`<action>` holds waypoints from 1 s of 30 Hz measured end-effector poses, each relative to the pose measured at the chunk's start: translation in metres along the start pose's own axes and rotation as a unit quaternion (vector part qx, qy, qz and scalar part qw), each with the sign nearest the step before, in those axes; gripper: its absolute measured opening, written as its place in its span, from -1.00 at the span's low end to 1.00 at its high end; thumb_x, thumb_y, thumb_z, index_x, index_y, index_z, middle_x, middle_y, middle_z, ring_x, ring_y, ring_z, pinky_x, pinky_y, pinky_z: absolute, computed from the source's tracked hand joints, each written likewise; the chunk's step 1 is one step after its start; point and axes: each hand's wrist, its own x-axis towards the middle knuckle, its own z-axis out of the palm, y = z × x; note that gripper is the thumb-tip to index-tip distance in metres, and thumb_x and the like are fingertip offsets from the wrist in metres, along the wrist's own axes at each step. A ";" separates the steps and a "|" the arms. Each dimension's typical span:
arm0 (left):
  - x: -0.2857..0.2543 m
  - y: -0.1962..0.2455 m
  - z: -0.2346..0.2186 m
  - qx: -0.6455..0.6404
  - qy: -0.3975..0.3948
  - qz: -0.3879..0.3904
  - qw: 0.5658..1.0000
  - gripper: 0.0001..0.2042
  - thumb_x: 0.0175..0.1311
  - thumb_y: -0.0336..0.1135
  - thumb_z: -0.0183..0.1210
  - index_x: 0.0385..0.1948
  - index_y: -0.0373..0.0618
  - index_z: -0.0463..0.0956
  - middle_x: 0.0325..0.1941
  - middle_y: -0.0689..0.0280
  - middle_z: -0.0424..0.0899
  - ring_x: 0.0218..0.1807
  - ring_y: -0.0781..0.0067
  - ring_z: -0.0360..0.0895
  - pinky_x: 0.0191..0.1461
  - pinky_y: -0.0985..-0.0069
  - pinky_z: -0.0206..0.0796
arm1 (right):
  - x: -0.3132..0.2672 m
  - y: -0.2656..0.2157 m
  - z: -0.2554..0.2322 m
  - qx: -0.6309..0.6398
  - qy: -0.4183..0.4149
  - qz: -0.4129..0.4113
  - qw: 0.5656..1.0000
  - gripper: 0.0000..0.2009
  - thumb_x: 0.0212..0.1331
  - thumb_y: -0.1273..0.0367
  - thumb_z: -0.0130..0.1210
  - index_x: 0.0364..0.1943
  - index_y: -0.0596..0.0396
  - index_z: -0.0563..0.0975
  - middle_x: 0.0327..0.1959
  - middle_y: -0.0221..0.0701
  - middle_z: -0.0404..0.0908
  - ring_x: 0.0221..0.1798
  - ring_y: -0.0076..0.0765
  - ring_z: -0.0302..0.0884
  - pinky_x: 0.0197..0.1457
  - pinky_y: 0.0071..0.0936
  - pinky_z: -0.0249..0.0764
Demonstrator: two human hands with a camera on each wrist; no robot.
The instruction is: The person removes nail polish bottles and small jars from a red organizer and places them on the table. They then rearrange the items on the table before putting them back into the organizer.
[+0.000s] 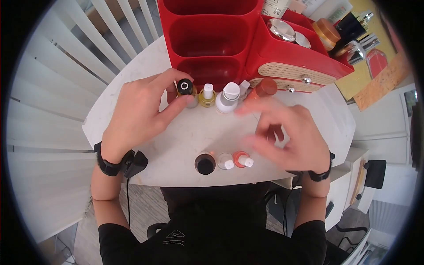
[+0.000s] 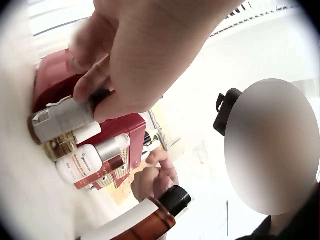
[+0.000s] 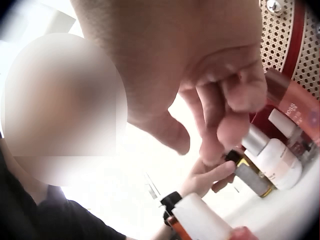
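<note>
My left hand (image 1: 138,105) pinches the black cap of a small bottle (image 2: 62,119) with a grey label, thumb and fingers on either side. This bottle stands at the left end of a row. Beside it come a yellow polish bottle with a white cap (image 1: 206,99), a white pump bottle (image 1: 224,105) and a tilted brown-red tube (image 1: 263,90). Blurred, my right hand (image 1: 293,132) hovers over the table near the tube, fingers loosely bent, holding nothing. Closer to my body stand a brown bottle with a black cap (image 1: 205,165), a clear polish bottle (image 1: 225,160) and a coral polish bottle (image 1: 241,158).
A red organizer (image 1: 289,57) with open compartments and woven-front drawers stands right behind the row. Cosmetics such as an amber-lidded jar (image 1: 326,33) fill its right side. White slats (image 1: 57,115) border the white table (image 1: 163,152) on the left.
</note>
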 end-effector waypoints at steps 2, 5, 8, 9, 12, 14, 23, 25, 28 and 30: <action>-0.002 0.002 -0.005 -0.006 -0.004 -0.002 1.000 -0.71 0.35 -0.33 0.46 0.08 -0.02 0.74 -0.41 0.37 0.70 -0.57 0.50 0.34 -0.42 0.47 0.20 | 0.007 0.004 0.010 -0.019 0.073 0.008 0.997 -0.56 0.37 0.31 0.45 0.30 -0.09 0.64 -0.53 -0.44 0.67 -0.48 -0.31 0.69 -0.36 -0.38 0.53; -0.005 0.008 -0.019 -0.042 -0.038 0.003 0.998 -0.73 0.28 -0.35 0.47 0.00 -0.06 0.76 -0.40 0.39 0.73 -0.58 0.50 0.39 -0.43 0.49 0.21 | 0.015 0.015 0.023 -0.053 0.131 0.000 0.990 -0.48 0.37 0.45 0.42 0.41 -0.04 0.63 -0.53 -0.46 0.60 -0.54 -0.45 0.55 -0.37 -0.51 0.42; -0.012 0.013 -0.028 -0.097 -0.094 0.021 0.991 -0.73 0.19 -0.38 0.48 -0.07 -0.09 0.76 -0.40 0.39 0.76 -0.56 0.50 0.50 -0.43 0.54 0.25 | 0.020 0.028 0.031 -0.147 0.145 -0.060 0.977 -0.52 0.39 0.33 0.45 0.36 -0.04 0.60 -0.49 -0.34 0.70 -0.52 -0.17 0.69 -0.41 -0.30 0.54; -0.014 0.014 -0.030 -0.120 -0.119 0.030 0.985 -0.73 0.15 -0.38 0.49 -0.09 -0.09 0.76 -0.41 0.39 0.77 -0.55 0.49 0.57 -0.42 0.57 0.28 | 0.021 0.030 0.033 -0.138 0.153 -0.064 0.976 -0.53 0.39 0.33 0.45 0.33 -0.04 0.60 -0.48 -0.34 0.71 -0.51 -0.16 0.69 -0.41 -0.30 0.54; -0.019 0.016 -0.036 -0.133 -0.191 0.042 0.972 -0.72 0.10 -0.37 0.51 -0.11 -0.07 0.76 -0.47 0.39 0.76 -0.52 0.47 0.66 -0.40 0.59 0.33 | 0.021 0.026 0.031 -0.116 0.140 -0.044 0.982 -0.58 0.39 0.32 0.45 0.28 -0.05 0.60 -0.47 -0.37 0.70 -0.49 -0.18 0.70 -0.40 -0.31 0.54; -0.020 0.018 -0.035 -0.141 -0.197 0.046 0.969 -0.71 0.08 -0.33 0.54 -0.13 -0.02 0.75 -0.50 0.40 0.76 -0.54 0.45 0.66 -0.42 0.56 0.32 | 0.020 0.023 0.029 -0.105 0.118 -0.020 0.987 -0.60 0.40 0.32 0.44 0.25 -0.06 0.60 -0.47 -0.39 0.69 -0.48 -0.21 0.71 -0.40 -0.32 0.55; -0.024 0.024 -0.043 -0.123 -0.262 0.049 0.956 -0.65 0.06 -0.27 0.59 -0.12 0.09 0.68 -0.46 0.44 0.80 -0.54 0.45 0.66 -0.42 0.51 0.34 | 0.014 0.014 0.020 0.012 0.086 -0.084 0.993 -0.64 0.24 0.46 0.54 0.09 -0.04 0.71 -0.46 -0.54 0.69 -0.48 -0.51 0.64 -0.39 -0.57 0.45; -0.025 0.024 -0.042 -0.132 -0.273 0.060 0.951 -0.64 0.06 -0.25 0.61 -0.12 0.09 0.67 -0.45 0.46 0.80 -0.52 0.43 0.67 -0.41 0.50 0.36 | 0.012 0.011 0.019 0.027 0.055 -0.086 0.994 -0.64 0.19 0.46 0.55 0.06 -0.04 0.73 -0.45 -0.53 0.72 -0.48 -0.51 0.65 -0.38 -0.56 0.47; -0.023 0.024 -0.043 -0.122 -0.284 0.073 0.948 -0.58 0.05 -0.21 0.64 -0.06 0.10 0.66 -0.42 0.45 0.81 -0.49 0.41 0.70 -0.38 0.51 0.39 | 0.012 0.008 0.019 0.029 0.033 -0.093 0.995 -0.66 0.16 0.48 0.54 0.02 -0.02 0.75 -0.43 -0.54 0.76 -0.47 -0.50 0.67 -0.37 -0.56 0.50; -0.021 0.021 -0.044 -0.133 -0.292 0.075 0.944 -0.53 0.04 -0.19 0.65 -0.01 0.10 0.65 -0.39 0.43 0.82 -0.47 0.41 0.70 -0.38 0.51 0.39 | 0.011 0.007 0.020 0.035 0.023 -0.090 0.995 -0.67 0.14 0.50 0.53 0.01 -0.01 0.75 -0.41 -0.54 0.77 -0.47 -0.49 0.67 -0.36 -0.55 0.52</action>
